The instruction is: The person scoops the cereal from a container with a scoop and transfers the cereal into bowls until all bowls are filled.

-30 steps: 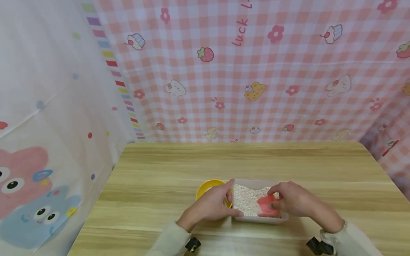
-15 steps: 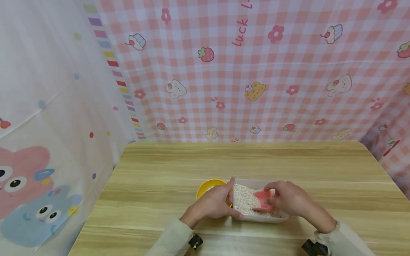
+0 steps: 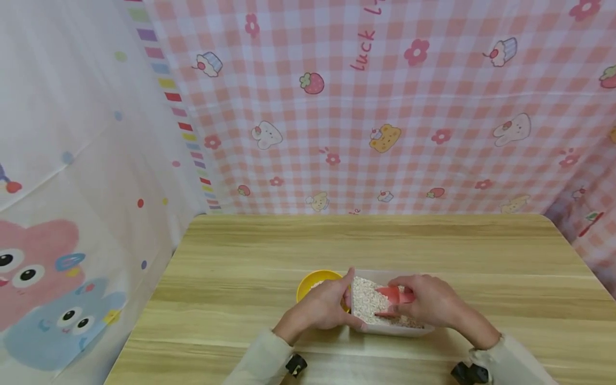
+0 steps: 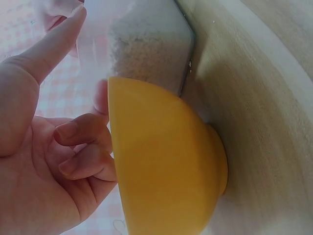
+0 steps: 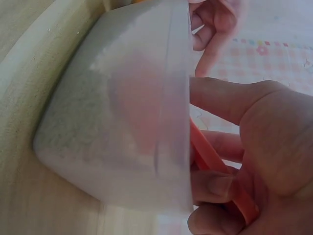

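A translucent plastic container (image 3: 394, 330) holds pale flakes (image 3: 367, 299) that look like oats. My right hand (image 3: 430, 302) grips the handle of a red scoop (image 3: 391, 293), whose mouth points left into the flakes. The right wrist view shows fingers curled round the scoop's red handle (image 5: 210, 152), with its bowl blurred behind the container wall. My left hand (image 3: 324, 306) holds the container's left end, thumb at the near corner and index finger at the far one. Its other fingers hang curled beside the rim of a yellow bowl (image 4: 161, 161), which the hand partly covers in the head view.
Both vessels stand on a wood-grain table (image 3: 250, 251), the bowl close against the container's left end. Some pale flakes show inside the bowl. A pink checked curtain (image 3: 289, 117) hangs behind, and a white printed sheet (image 3: 96, 176) lines the left side.
My right hand has moved left with the scoop, pushing it through the flakes toward the container's middle. A tan patch behind the scoop has widened. The left hand keeps its place.
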A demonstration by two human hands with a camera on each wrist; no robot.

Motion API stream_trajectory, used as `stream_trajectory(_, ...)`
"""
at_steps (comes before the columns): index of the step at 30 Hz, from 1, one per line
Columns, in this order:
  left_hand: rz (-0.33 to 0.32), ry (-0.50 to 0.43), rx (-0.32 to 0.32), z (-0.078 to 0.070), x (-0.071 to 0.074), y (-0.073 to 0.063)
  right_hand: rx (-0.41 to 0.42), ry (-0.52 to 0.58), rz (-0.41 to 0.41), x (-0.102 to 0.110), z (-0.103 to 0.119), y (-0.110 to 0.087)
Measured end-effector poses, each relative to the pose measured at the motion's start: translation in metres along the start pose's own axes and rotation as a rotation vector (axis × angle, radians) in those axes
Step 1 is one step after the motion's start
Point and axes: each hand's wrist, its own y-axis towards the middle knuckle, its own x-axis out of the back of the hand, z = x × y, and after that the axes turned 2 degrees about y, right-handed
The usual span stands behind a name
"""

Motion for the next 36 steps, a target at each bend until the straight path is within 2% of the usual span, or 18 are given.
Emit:
stream_trajectory(10, -0.002, -0.002, -0.003, 0.002, -0.001, -0.001, 0.118, 0.030, -0.033, 0.001, -0.011, -0.001)
stream_trajectory(21, -0.002, -0.002, 0.009, 0.002, 0.000, -0.002, 0.070, 0.112, -0.001, 0.006, -0.014, -0.003)
stream_trajectory(36, 0.007, -0.024, 0.011, 0.002, -0.001, -0.002, 0.151, 0.311, 0.035, 0.007, -0.027, -0.007)
